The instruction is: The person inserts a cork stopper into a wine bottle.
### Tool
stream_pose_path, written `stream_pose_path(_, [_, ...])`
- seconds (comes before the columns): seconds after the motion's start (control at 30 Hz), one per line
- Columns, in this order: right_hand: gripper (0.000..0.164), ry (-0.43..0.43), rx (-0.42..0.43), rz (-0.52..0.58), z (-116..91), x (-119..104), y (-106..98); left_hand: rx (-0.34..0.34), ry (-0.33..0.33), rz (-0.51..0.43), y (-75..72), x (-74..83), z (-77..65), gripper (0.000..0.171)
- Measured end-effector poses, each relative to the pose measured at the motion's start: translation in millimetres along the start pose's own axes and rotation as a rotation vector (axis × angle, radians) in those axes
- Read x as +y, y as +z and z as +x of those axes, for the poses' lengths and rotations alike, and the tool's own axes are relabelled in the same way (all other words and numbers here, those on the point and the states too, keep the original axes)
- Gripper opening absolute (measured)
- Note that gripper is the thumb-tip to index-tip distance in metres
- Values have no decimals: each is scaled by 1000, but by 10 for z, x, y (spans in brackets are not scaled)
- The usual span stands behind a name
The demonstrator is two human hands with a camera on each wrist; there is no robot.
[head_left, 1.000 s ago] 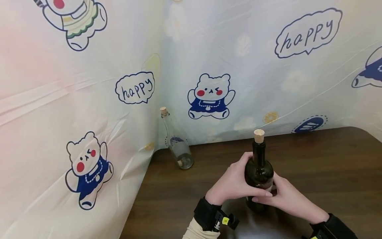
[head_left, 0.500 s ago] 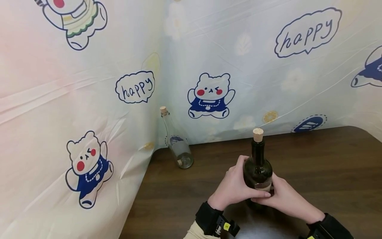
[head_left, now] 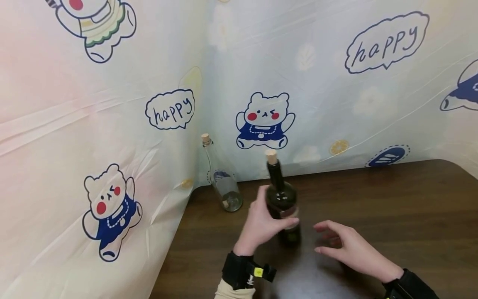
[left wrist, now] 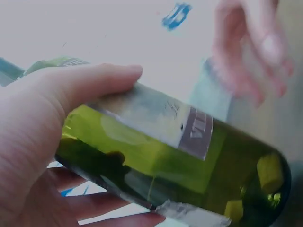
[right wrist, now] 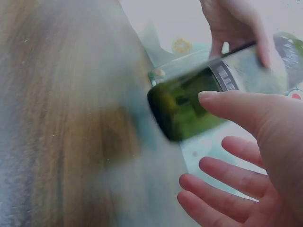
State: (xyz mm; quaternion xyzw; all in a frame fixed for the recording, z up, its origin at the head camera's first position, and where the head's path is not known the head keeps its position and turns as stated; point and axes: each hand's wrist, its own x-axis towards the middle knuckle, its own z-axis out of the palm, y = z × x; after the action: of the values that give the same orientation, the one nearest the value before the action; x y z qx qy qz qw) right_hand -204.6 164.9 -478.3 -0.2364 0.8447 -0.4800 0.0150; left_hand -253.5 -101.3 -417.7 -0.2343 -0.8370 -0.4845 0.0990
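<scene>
A dark green glass wine bottle [head_left: 281, 195] with a cork [head_left: 271, 157] in its neck leans slightly left near the middle of the table. My left hand [head_left: 257, 226] grips its body from the left, with the thumb across the label. The left wrist view shows the label [left wrist: 156, 116] close up, and two cork-like pieces [left wrist: 270, 174] inside near the base. My right hand [head_left: 349, 249] is held to the right of the bottle, apart from it, with fingers spread and loosely bent in the right wrist view.
A clear glass bottle [head_left: 225, 187], also corked, stands at the back left of the dark wooden table [head_left: 392, 199]. Behind and to the left hangs a pale curtain [head_left: 317, 83] printed with cartoon bears and words.
Both hands were around the green bottle earlier. My left hand has since carried it leftward, tilting it a little, while my right hand has let go and stayed on the right.
</scene>
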Motion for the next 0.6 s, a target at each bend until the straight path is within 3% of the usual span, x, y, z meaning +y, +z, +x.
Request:
stream_pose_path(0.3, [48,48,-36,-10,-77,47,-67,250,-177,110,-732,-477,-109,86])
stream_pose_path(0.6, [48,56,-33,-32,-102,76,-105,420,-262,172,-1139,-814,-195,91])
